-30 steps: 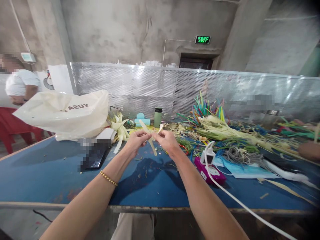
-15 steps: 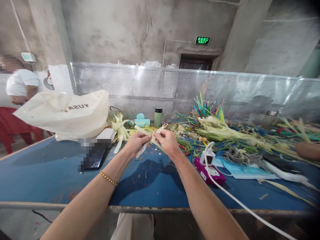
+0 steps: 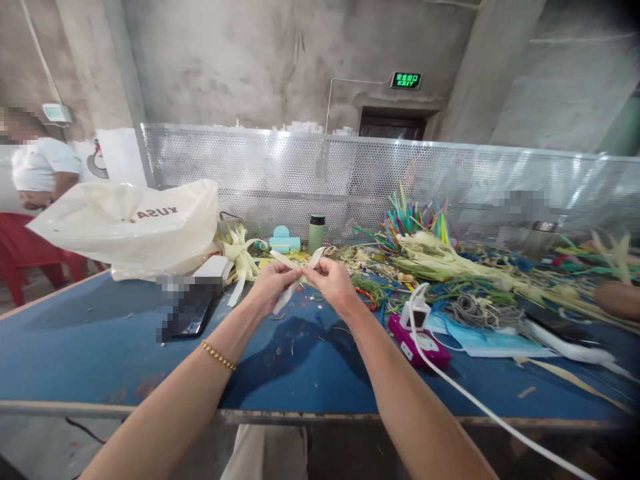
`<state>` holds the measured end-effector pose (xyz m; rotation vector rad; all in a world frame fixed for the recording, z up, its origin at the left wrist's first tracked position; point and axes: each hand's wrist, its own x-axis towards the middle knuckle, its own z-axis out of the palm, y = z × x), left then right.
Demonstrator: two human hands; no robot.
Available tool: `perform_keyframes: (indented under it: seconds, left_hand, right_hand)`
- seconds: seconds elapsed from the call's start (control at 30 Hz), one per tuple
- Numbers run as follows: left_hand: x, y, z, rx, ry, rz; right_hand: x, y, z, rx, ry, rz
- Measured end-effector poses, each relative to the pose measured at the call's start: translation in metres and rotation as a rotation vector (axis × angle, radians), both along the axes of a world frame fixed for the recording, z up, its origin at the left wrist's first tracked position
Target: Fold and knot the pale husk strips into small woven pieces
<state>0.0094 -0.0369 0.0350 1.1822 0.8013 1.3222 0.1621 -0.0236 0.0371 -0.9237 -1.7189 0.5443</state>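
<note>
Both hands meet above the blue table (image 3: pixel 100 353), pinching pale corn husk strips (image 3: pixel 286 298). My left hand (image 3: pixel 270 285) is closed on the strips, thumb and fingertips pressed together; a gold bead bracelet is on that wrist. Fingertips nearly touching it, my right hand (image 3: pixel 332 283) is closed on the same strips. One end sticks up at the upper left, another up at the right, and one hangs down below my left fingers. The crossing between the fingertips is mostly hidden. A bunch of pale husks (image 3: pixel 242 257) lies just left of my hands.
At left lie a white plastic bag (image 3: pixel 125 227) and a dark phone (image 3: pixel 193 317). Behind stands a green bottle (image 3: pixel 316 237). Right are a purple power strip (image 3: pixel 420 343) with a white cable, a blue face mask (image 3: pixel 495 340), wire coils and husk piles. Another person's hand (image 3: pixel 617 300) shows far right.
My fingertips have come closer together. The right-hand strip end now points up more steeply, and the strip part below my right hand no longer shows. The far-right hand has shifted slightly.
</note>
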Motion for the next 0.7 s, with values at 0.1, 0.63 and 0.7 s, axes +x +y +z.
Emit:
perform_keyframes:
  seconds: [0.1,0.63,0.7]
  left_hand:
    - [0.0016,-0.0024,0.0023,0.019,-0.043,0.002]
    - [0.002,-0.0055,0.0048,0.004,-0.129,-0.054]
    - [0.0019,-0.0044,0.0041,0.006,-0.127,-0.04]
  right_hand:
    - [0.0009,0.002,-0.0013,-0.019,0.034,-0.008]
    - [0.0019,0.0007,0.0,-0.063,0.093,0.089]
    - [0.0023,-0.0021,0.0019,-0.074,0.101,0.096]
